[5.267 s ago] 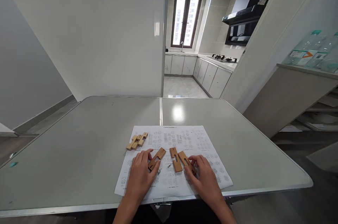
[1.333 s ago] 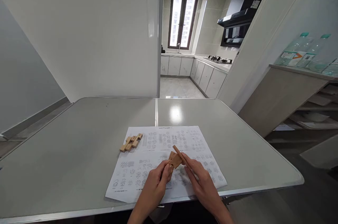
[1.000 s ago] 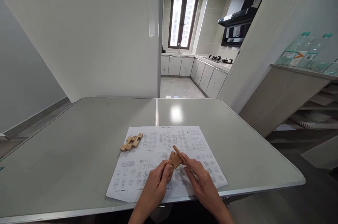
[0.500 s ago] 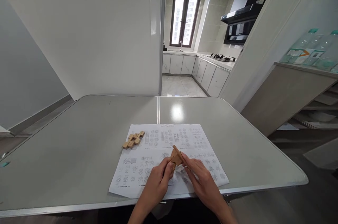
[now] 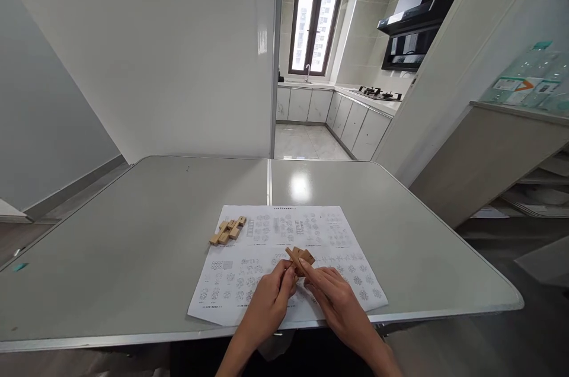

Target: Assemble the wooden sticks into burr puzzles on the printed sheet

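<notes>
Between my two hands are several small wooden pieces [image 5: 303, 255], set at angles to one another above the printed paper sheet [image 5: 249, 318]. My left hand [image 5: 268, 296] grips them from the left, thumb and fingers closed. On the other side my right hand [image 5: 332, 290] pinches them, its fingers laid along the wood. The fingers hide the lower part of the pieces, so how they join does not show. A small cluster of wooden blocks [image 5: 228, 230] lies at the sheet's upper left, apart from both hands.
The sheet lies on a grey table [image 5: 111, 246] with a metal edge and a central seam. A small teal object [image 5: 20, 267] is near the left edge. Plastic bottles [image 5: 520, 77] stand on a shelf unit at right. A kitchen doorway is beyond.
The wooden pieces in my hands have turned, and a different face with angled ends now shows. My right fingers have moved up over them. The view has shifted slightly.
</notes>
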Tool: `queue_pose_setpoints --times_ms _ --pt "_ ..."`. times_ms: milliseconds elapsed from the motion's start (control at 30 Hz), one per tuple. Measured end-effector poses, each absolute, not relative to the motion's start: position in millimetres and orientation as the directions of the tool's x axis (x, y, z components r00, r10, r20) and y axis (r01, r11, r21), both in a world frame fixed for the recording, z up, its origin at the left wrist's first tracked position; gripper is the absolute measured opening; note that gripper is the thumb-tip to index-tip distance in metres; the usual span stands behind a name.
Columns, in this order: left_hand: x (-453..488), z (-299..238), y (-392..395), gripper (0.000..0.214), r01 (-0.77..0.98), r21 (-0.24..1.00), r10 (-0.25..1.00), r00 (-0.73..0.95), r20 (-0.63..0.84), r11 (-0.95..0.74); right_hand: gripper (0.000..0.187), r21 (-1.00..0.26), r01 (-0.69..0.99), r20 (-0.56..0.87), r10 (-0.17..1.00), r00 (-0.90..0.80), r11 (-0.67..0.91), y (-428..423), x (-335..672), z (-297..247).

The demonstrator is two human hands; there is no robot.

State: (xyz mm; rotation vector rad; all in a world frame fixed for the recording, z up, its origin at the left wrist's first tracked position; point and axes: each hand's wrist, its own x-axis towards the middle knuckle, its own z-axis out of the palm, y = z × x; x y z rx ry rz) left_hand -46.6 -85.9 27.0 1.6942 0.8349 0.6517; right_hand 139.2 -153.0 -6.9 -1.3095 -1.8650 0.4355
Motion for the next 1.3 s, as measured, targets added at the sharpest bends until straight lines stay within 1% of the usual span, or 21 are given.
queue_pose_setpoints --times_ms 300,433,533,600,700,800,967,1033,1133,1300 --pt "-45 26 -87 0.035 0.175 0.975 0.809 0.588 0.008 -0.137 0.059 -0.657 0.628 0.421 0.894 -0.154 0.418 -155 137 0" --pt "-46 26 -88 0.036 0.167 0.977 0.814 0.581 0.009 -0.130 0.059 -0.677 0.627 0.391 0.910 -0.136 0.385 -158 137 -2" --pt "-47 25 -89 0.037 0.172 0.976 0.841 0.541 0.018 -0.132 0.063 -0.696 0.632 0.378 0.922 -0.082 0.342 -160 139 -10" --pt "-48 22 -89 0.037 0.166 0.979 0.878 0.478 0.024 -0.118 0.064 -0.705 0.647 0.366 0.930 -0.016 0.289 -161 140 -16" --pt "-49 18 -90 0.039 0.121 0.990 0.930 0.368 0.026 -0.076 0.073 -0.707 0.679 0.328 0.942 0.067 0.198 -160 140 -21" --pt "-50 15 -91 0.040 0.043 0.998 0.959 0.282 0.025 -0.038 0.082 -0.687 0.710 0.307 0.948 0.088 0.156 -157 135 -20" --pt "-51 17 -92 0.039 -0.052 0.999 0.966 0.258 0.008 0.005 0.094 -0.629 0.764 0.299 0.952 0.063 0.147 -149 124 -20" --pt "-50 17 -93 0.038 -0.076 0.997 0.963 0.270 0.004 0.017 0.093 -0.603 0.785 0.300 0.952 0.057 0.143 -145 121 -23" --pt "-49 17 -93 0.037 -0.097 0.995 0.960 0.280 0.003 0.025 0.084 -0.586 0.798 0.303 0.952 0.053 0.142 -141 119 -25" --pt "-49 17 -92 0.038 -0.099 0.995 0.964 0.267 0.005 0.022 0.078 -0.643 0.756 0.306 0.945 0.112 0.118 -143 119 -23"
